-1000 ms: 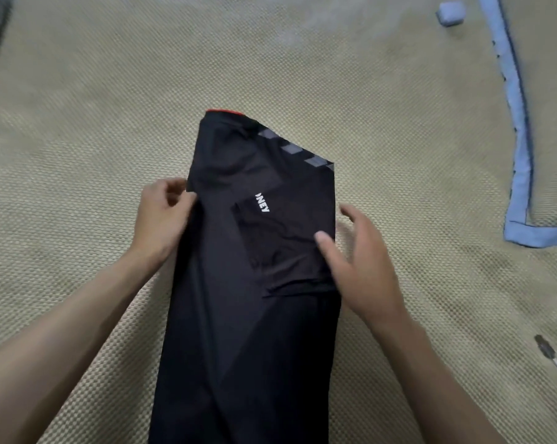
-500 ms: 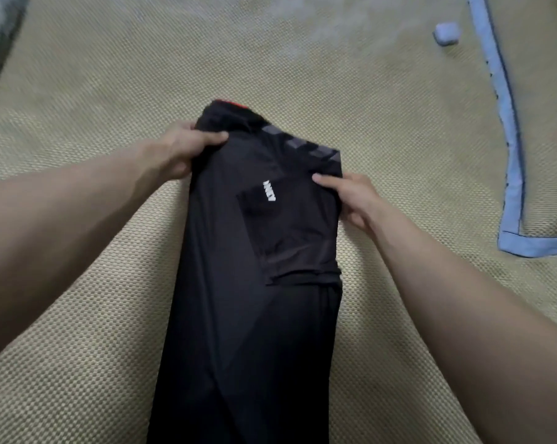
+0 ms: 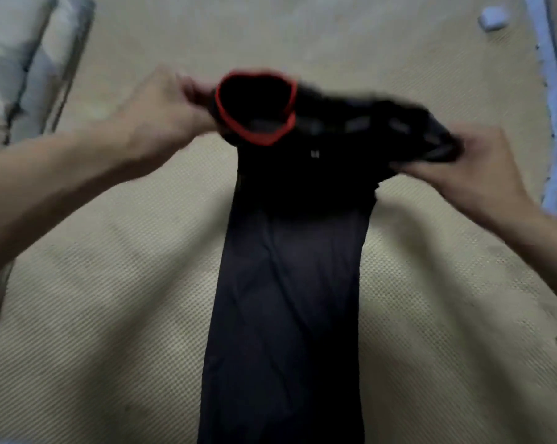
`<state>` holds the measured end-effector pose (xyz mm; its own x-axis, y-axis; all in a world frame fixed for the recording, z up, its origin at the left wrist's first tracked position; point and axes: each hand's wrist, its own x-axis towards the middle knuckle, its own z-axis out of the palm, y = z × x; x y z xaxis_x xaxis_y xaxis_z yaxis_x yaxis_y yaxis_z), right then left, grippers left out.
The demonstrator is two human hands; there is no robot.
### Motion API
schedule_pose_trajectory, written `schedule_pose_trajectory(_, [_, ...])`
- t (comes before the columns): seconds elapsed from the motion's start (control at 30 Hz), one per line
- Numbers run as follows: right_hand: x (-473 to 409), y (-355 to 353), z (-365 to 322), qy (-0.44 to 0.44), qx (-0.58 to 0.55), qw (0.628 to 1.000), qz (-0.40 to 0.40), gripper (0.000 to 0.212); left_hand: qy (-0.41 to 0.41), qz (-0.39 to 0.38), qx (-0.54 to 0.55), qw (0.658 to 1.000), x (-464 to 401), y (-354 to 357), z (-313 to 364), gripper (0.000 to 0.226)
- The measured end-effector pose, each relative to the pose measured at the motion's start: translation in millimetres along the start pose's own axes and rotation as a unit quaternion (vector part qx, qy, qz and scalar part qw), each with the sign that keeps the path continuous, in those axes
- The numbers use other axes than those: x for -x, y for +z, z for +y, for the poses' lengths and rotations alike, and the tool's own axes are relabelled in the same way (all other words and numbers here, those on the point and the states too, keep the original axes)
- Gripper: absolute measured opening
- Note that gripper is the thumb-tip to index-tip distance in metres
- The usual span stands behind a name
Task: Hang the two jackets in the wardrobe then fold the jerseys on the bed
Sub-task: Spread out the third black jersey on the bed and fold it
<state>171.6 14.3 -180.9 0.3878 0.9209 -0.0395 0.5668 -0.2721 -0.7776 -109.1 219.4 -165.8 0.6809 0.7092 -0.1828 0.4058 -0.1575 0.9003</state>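
The black jersey is held lifted at its top end between both hands, its length lying on the bed. The red-trimmed collar is gripped by the left hand; bunched shoulder fabric is clenched in the right hand. Frame blurred.

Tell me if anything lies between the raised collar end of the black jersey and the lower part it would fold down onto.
Nothing visible does. The left hand and right hand grip the collar end of the black jersey; the lower part of it lies bare on the beige bed cover. The small blue object sits far off.
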Motion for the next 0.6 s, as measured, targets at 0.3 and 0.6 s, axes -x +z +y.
schedule_pose_trajectory(0.3, [243,93,69,-0.015,0.137,0.933,-0.331,0.038,-0.004,-0.464,-0.183,0.866,223,54,-160,0.031])
schedule_pose_trajectory(0.6, [115,91,31,0.034,0.181,0.979,-0.092,0.036,0.003,-0.157,-0.255,0.954,98,58,-111,0.042])
